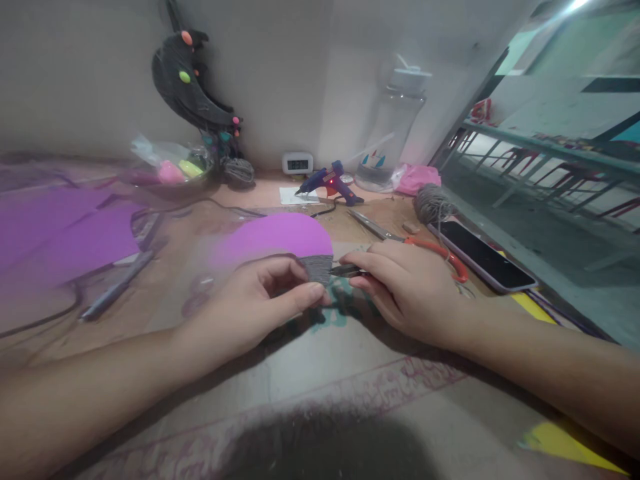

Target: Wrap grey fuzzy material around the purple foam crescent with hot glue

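Observation:
My left hand pinches the lower edge of a purple crescent-shaped cutout, where grey yarn is wound round its tip. My right hand is closed round a small metal tool whose tip touches the grey wound part. Both hands rest low over the tabletop at the centre.
Orange-handled scissors, a phone and a ball of grey yarn lie at the right. A blue glue gun, a small clock, a large bottle and a dark decorated crescent stand at the back. Purple sheets lie left.

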Motion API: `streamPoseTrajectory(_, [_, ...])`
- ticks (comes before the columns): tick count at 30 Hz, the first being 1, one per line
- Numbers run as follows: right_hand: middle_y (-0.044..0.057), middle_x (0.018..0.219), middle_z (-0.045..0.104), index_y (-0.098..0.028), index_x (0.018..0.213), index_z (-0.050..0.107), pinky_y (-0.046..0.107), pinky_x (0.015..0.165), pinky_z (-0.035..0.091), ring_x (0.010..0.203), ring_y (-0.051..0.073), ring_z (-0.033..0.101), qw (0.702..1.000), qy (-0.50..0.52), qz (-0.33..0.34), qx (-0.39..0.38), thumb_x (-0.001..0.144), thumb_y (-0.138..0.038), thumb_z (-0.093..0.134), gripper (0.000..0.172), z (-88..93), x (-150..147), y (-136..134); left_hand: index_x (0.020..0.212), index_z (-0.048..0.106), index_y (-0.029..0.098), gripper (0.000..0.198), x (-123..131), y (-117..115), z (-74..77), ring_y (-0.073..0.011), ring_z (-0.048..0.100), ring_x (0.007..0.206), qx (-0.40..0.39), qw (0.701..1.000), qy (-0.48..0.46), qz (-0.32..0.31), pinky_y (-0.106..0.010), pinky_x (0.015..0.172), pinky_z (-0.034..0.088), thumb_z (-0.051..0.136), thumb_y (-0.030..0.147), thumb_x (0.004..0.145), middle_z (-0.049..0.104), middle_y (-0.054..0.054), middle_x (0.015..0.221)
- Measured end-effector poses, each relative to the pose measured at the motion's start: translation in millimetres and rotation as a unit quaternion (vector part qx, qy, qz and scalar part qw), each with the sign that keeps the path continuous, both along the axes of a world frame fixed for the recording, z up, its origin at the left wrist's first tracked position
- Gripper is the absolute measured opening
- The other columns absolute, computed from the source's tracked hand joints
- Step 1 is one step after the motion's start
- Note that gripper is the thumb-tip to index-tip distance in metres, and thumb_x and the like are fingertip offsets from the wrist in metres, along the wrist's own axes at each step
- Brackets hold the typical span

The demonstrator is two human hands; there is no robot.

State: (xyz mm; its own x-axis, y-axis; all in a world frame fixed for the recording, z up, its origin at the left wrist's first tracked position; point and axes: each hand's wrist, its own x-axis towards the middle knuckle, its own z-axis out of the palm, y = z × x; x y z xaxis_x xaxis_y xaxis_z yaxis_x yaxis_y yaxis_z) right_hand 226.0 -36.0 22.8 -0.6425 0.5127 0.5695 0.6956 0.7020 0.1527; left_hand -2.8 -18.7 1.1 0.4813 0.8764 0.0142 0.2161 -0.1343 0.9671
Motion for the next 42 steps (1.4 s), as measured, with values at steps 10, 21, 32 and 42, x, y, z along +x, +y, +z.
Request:
streamPoseTrajectory(10, [0.008, 0.076, 0.067, -0.010, 0.098, 0.068, 0.029, 0.059, 0.037, 0.066, 0.018, 0.057, 1.000, 0.013, 0.013, 0.007, 0.098, -0.025, 0.045, 0.028, -2.4, 1.6, 1.9, 0.082, 0.065, 0.020, 0.021, 0.3, -1.7, 0.4, -0.0141, 0.069, 0.080, -0.013, 1.000, -0.017, -0.008, -0.025, 0.071, 0.052, 0.068, 0.041, 0.085, 0.075, 0.002, 0.085])
streamPoseTrajectory(21, [0.008, 0.080, 0.067, -0.010, 0.102, 0.066, 0.028, 0.063, 0.040, 0.070, 0.017, 0.058, 0.999, 0.025, 0.023, -0.029, 0.100, -0.030, 0.041, 0.032, -2.8, 1.4, 0.0, 0.078, 0.061, 0.020, 0.021, 0.9, 0.3, 1.5, -0.0125, 0.066, 0.074, -0.043, 0.998, -0.045, -0.023, -0.023, 0.068, 0.050, 0.066, 0.039, 0.086, 0.075, 0.002, 0.081])
streamPoseTrajectory(32, [0.009, 0.080, 0.068, -0.011, 0.104, 0.065, 0.028, 0.062, 0.040, 0.070, 0.018, 0.058, 1.000, 0.011, 0.013, -0.011, 0.100, -0.031, 0.041, 0.032, -2.8, 0.6, 0.8, 0.076, 0.060, 0.019, 0.021, 3.2, -1.3, 4.2, -0.0153, 0.067, 0.074, -0.025, 0.999, -0.032, -0.016, -0.026, 0.068, 0.049, 0.065, 0.037, 0.086, 0.074, 0.000, 0.079])
streamPoseTrajectory(42, [0.008, 0.077, 0.068, -0.010, 0.102, 0.066, 0.028, 0.061, 0.041, 0.067, 0.017, 0.058, 1.000, 0.012, 0.020, -0.009, 0.100, -0.029, 0.039, 0.033, -2.3, 0.5, 1.9, 0.077, 0.061, 0.019, 0.021, 2.3, -3.2, 5.2, -0.0147, 0.067, 0.075, -0.009, 1.000, -0.023, -0.019, -0.025, 0.067, 0.049, 0.064, 0.037, 0.087, 0.075, -0.001, 0.081])
